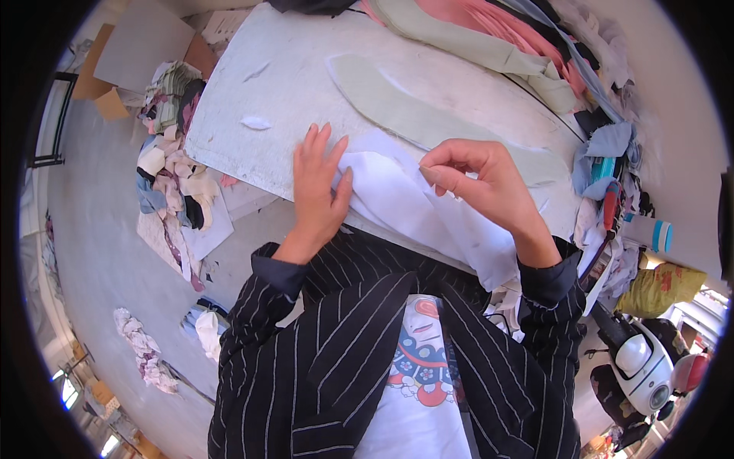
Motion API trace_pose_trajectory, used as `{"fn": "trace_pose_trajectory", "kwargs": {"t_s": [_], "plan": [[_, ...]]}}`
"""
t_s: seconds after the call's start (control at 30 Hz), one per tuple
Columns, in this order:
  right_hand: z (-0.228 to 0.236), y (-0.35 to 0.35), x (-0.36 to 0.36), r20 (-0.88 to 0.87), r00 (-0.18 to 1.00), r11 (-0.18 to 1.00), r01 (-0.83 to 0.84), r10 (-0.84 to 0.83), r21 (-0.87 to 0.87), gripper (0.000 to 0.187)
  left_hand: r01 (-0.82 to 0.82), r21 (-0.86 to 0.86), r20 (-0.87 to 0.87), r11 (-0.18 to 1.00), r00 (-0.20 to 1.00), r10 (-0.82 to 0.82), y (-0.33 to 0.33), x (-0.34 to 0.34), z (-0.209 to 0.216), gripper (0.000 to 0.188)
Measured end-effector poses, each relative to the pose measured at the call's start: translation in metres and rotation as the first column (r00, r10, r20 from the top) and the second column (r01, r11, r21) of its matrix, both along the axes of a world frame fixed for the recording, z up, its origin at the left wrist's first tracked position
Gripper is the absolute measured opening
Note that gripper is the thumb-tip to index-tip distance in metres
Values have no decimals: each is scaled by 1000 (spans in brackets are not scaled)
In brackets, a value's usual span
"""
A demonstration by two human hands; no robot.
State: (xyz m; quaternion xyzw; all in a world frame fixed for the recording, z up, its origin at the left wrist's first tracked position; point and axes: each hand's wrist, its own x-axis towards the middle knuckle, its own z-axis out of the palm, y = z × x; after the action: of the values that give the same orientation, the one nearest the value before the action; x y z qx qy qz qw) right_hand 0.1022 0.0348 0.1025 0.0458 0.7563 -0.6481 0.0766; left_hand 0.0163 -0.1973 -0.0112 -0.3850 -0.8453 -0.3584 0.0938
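Observation:
A folded piece of white fabric (390, 203) lies along the table's near edge, its right end hanging down toward my lap. My left hand (317, 187) rests flat with fingers spread, its thumb touching the fabric's left end. Above the fabric's middle, my right hand (482, 180) is closed in a pinch of thumb and forefinger. Whatever sits between those fingertips is too small to make out. Just beyond both hands, a long, curved pale green fabric piece (405, 111) is spread on the white tabletop (252, 88).
Pink (489, 30) and pale green cloth (436, 34) lie layered at the table's far side. Fabric scraps (172, 180) are heaped on the left, beside a cardboard box (145, 46). Blue scraps (608, 149) crowd the right edge. A white-and-red scooter (646, 367) stands at lower right.

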Motion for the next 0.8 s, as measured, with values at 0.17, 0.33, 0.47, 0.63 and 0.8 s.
{"fn": "trace_pose_trajectory", "kwargs": {"t_s": [0.17,0.33,0.47,0.63,0.8], "plan": [[-6,-15,3,-235,967,950,-21,98,311,11,1,542,772,840,395,-498,-9,42,39,41],[-6,-2,19,-193,981,926,101,-31,364,18,-247,434,892,866,255,-374,21,39,45,25],[-14,32,60,-131,988,777,143,-79,613,21,-205,344,909,916,318,-270,12,33,30,22],[-40,36,93,39,995,820,50,-88,570,13,-179,179,896,967,436,-85,12,32,29,20],[-36,49,110,6,944,889,310,-331,337,9,-154,61,858,986,512,27,7,25,32,17]]}}
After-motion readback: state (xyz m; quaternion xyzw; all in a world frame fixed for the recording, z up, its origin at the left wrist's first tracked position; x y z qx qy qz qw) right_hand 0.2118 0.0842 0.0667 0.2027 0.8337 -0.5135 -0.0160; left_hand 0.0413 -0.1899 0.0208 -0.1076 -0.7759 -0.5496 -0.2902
